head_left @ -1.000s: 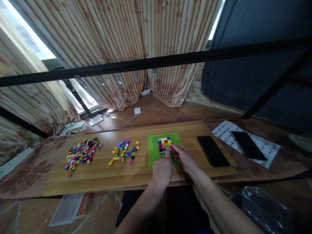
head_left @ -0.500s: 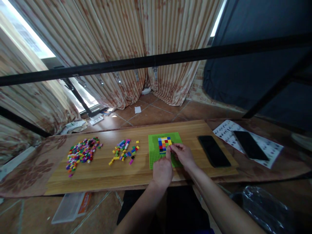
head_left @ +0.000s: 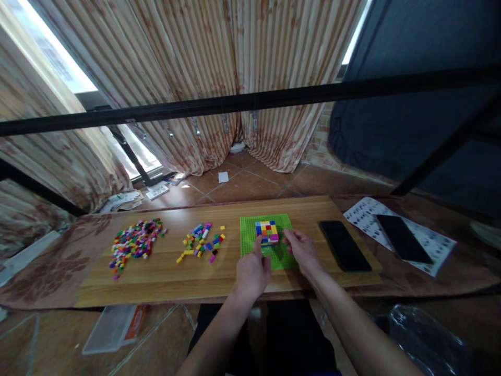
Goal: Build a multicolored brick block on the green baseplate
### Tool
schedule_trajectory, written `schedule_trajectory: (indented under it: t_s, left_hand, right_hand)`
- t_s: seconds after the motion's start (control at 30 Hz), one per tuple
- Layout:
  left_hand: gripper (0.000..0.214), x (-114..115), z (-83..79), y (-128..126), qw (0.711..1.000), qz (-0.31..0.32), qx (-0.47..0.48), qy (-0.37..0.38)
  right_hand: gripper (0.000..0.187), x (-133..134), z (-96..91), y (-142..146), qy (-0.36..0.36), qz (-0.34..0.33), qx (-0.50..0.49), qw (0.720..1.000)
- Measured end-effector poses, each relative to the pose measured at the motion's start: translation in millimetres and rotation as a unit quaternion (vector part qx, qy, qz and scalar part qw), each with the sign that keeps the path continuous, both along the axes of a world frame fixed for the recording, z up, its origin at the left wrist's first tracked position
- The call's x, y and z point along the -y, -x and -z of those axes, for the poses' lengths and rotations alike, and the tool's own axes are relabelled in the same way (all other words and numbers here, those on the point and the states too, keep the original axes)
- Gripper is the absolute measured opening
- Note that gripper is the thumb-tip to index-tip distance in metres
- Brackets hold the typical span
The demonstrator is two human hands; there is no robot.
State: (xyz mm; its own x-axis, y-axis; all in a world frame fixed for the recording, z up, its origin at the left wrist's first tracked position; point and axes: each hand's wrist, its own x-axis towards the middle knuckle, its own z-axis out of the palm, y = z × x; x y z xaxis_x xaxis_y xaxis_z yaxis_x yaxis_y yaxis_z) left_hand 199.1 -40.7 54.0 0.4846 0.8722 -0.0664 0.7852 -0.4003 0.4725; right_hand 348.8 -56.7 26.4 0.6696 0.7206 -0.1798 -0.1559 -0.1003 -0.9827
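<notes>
On the green baseplate [head_left: 246,244], far half, sits the brick block [head_left: 267,230] — my left hand [head_left: 252,271] nearer, index finger stretched to it, others curled — while by the baseplate's right edge my right hand [head_left: 302,250] bunches its fingers, whether empty I cannot tell.

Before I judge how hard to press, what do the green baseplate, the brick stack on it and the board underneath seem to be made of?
Green baseplate: likely plastic, fairly matte; uniform colour, studded grid.
Brick stack: probably moulded plastic, finish unclear at this size; bold solid colours, blocky edges.
Board: wood or wood-look laminate, soft sheen; streaky grain fits either.
</notes>
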Motion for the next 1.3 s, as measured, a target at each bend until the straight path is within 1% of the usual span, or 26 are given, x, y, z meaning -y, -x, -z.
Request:
schedule_trajectory:
  t_s: [0.1, 0.23, 0.33, 0.43, 0.57, 0.67, 0.73, 0.8, 0.87, 0.9, 0.97, 1.0, 1.07, 1.13, 1.2, 1.3]
  left_hand:
    - [0.06, 3, 3.0, 6, 0.999, -0.001, 0.036, 0.021]
    - [0.055, 8, 4.2, 14, 0.997, 0.006, 0.071, 0.04]
    - [0.053, 9, 4.8, 29, 0.995, 0.001, 0.082, 0.058]
    - [0.05, 10, 7.8, 51, 0.994, -0.017, 0.087, 0.07]
    - [0.046, 11, 16.8, 83, 0.992, -0.051, 0.082, 0.076]
    - [0.045, 9, 24.5, 105, 0.99, -0.096, 0.084, 0.062]
    - [0.044, 6, 27.9, 120, 0.987, -0.127, 0.087, 0.051]
    - [0.043, 2, 29.5, 133, 0.984, -0.155, 0.083, 0.04]
    - [0.041, -3, 29.8, 145, 0.979, -0.186, 0.074, 0.03]
    - [0.04, -6, 29.8, 150, 0.977, -0.201, 0.069, 0.024]
    - [0.039, -11, 30.3, 159, 0.972, -0.227, 0.064, 0.01]
    - [0.039, -13, 31.0, 163, 0.969, -0.236, 0.066, 0.002]
    - [0.039, -18, 33.2, 171, 0.965, -0.251, 0.075, -0.017]
    - [0.038, -21, 36.2, 179, 0.959, -0.264, 0.088, -0.047]
    - [0.038, -26, 39.2, 188, 0.953, -0.274, 0.098, -0.088]
    - [0.04, -35, 42.6, 201, 0.941, -0.288, 0.102, -0.147]
  right_hand:
    - [0.047, -2, 0.6, 7, 0.004, -0.015, 0.032, 0.999]
    - [0.045, -4, 4.1, 13, 0.018, -0.029, 0.046, 0.998]
    - [0.047, -5, 8.6, 10, 0.016, -0.017, 0.085, 0.996]
    - [0.055, -7, 13.6, 7, 0.037, 0.003, 0.13, 0.991]
    - [0.062, -9, 18.1, 8, 0.077, 0.019, 0.112, 0.991]
    - [0.064, -8, 16.2, 9, 0.085, 0.017, 0.11, 0.99]
    - [0.062, -5, 11.7, 11, 0.101, 0.025, 0.134, 0.985]
    - [0.061, 1, 5.7, 15, 0.11, 0.047, 0.172, 0.978]
    - [0.059, 11, 0.2, 25, 0.094, 0.06, 0.213, 0.971]
    - [0.058, 16, -1.8, 33, 0.082, 0.055, 0.234, 0.967]
    - [0.051, 26, -3.1, 53, 0.054, 0.015, 0.264, 0.963]
    - [0.045, 30, -2.5, 65, 0.043, -0.023, 0.274, 0.96]
    - [0.037, 34, 0.7, 89, 0.019, -0.141, 0.288, 0.947]
    - [0.032, 32, 4.6, 110, 0.001, -0.217, 0.315, 0.924]
    - [0.028, 23, 7.2, 124, -0.009, -0.258, 0.35, 0.9]
    - [0.029, 0, 9.6, 136, -0.022, -0.274, 0.406, 0.872]
